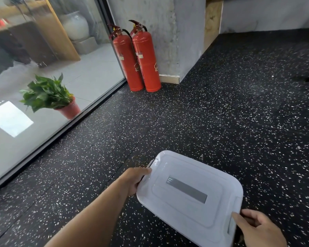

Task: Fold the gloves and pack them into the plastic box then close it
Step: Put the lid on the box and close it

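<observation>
Bare floor [221, 104]; extinguishers [137, 57] far-left.

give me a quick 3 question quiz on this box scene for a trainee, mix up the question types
1. True or false: the lid is on the plastic box.
2. Multiple choice: what stands in the corner by the glass wall? A) two red fire extinguishers B) a blue bucket C) a broom
3. Short answer: where does each hand hold the box?

Key:
1. True. The white lid with a grey strip covers the box.
2. A. The fire extinguishers stand upright, side by side, on the speckled floor.
3. The left hand grips the left end, the right hand the right end, by the latch.
</observation>
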The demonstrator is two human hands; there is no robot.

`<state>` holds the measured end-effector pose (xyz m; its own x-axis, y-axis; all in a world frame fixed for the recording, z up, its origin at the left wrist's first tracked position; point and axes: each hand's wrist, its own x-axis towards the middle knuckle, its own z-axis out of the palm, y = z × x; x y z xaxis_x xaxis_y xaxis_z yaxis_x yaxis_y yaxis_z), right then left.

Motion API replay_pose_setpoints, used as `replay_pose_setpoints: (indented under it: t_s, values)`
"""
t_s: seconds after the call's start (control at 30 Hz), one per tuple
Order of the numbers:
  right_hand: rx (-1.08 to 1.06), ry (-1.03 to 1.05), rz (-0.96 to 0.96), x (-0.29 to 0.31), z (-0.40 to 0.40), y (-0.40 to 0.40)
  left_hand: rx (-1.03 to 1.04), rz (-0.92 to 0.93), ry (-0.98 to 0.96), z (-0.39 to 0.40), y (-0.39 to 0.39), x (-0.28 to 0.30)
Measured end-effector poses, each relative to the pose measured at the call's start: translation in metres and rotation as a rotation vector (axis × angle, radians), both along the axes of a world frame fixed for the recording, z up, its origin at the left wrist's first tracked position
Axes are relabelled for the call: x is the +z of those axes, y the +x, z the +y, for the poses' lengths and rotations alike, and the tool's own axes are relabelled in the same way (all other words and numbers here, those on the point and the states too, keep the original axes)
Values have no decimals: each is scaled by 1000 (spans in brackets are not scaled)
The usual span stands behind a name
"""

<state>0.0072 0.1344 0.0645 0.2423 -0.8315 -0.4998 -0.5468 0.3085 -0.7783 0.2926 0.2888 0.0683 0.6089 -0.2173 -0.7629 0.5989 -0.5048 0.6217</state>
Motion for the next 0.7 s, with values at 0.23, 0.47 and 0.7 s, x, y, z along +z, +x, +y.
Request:
replay_pose_setpoints:
  t_s: [0.23, 0.47, 0.7]
  values:
    - [55, 13, 55, 1, -6, -1, -13, -141, -35, -5, -4, -3]
    - [92, -7, 17, 4, -6, -2, -81, -329, 44, -7, -16, -10]
    - [75, -2, -24, 2, -19, 1, -150, -466, 40, 2, -35, -12]
